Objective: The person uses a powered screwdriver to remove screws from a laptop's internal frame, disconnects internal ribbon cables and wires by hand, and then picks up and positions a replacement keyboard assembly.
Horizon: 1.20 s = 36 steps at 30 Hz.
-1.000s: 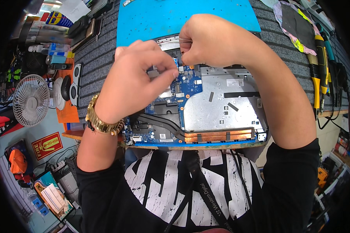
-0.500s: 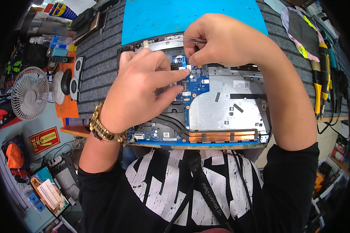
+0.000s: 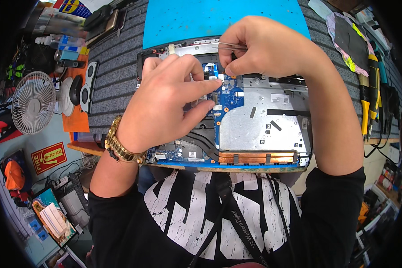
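An opened laptop base [image 3: 250, 134] lies in front of me, with its blue circuit board [image 3: 231, 99], silver metal plate and copper heat pipes [image 3: 250, 157] exposed. My left hand [image 3: 165, 100] reaches over its left half, index finger stretched to a small white connector on the board. The left thumb is spread below, and the other fingers are curled. My right hand [image 3: 259, 49] is closed around thin metal tweezers [image 3: 230, 47], whose tips point left. Its thumb and forefinger come together just above the board's upper edge; whatever is between them is hidden.
Beyond the laptop lies a bright blue mat [image 3: 223, 22] on a grey ribbed surface. Yellow-and-black screwdrivers [image 3: 370, 96] lie at the right. To the left are a speaker strip [image 3: 89, 82], a white fan [image 3: 34, 102] and bottles [image 3: 71, 43].
The laptop and both hands appear slightly farther right in the picture, and the surroundings have shifted a little too. Both hands keep nearly the same pose over the board.
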Each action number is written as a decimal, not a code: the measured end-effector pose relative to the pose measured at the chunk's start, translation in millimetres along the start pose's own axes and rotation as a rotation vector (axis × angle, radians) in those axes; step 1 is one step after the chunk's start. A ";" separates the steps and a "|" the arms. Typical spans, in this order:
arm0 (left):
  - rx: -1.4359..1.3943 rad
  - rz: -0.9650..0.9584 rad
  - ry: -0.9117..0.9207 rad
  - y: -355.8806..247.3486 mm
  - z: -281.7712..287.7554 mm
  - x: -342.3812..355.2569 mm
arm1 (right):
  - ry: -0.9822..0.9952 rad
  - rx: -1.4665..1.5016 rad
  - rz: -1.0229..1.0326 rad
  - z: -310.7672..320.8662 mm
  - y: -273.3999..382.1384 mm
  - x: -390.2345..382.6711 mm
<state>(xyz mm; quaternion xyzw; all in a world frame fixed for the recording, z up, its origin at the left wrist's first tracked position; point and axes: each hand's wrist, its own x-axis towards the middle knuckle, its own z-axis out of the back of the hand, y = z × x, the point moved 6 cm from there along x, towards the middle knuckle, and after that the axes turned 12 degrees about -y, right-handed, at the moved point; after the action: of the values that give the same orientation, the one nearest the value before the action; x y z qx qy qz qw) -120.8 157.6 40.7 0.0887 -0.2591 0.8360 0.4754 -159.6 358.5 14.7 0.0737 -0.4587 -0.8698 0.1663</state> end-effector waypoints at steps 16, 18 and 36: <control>-0.020 -0.029 -0.002 -1.3 0.4 0.3 | 0.020 -0.023 0.090 -1.9 3.7 -0.5; -0.014 -0.033 0.005 -1.6 0.5 -0.1 | 0.023 -0.037 0.086 -2.1 3.6 -0.3; 0.028 0.002 -0.262 12.2 -0.8 11.7 | 0.040 -0.047 0.118 -5.0 4.0 1.3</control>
<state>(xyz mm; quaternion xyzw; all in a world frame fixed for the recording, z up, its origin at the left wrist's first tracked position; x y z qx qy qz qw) -137.3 161.7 40.4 0.2037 -0.3074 0.8212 0.4354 -158.5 352.1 15.2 0.0601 -0.4383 -0.8673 0.2282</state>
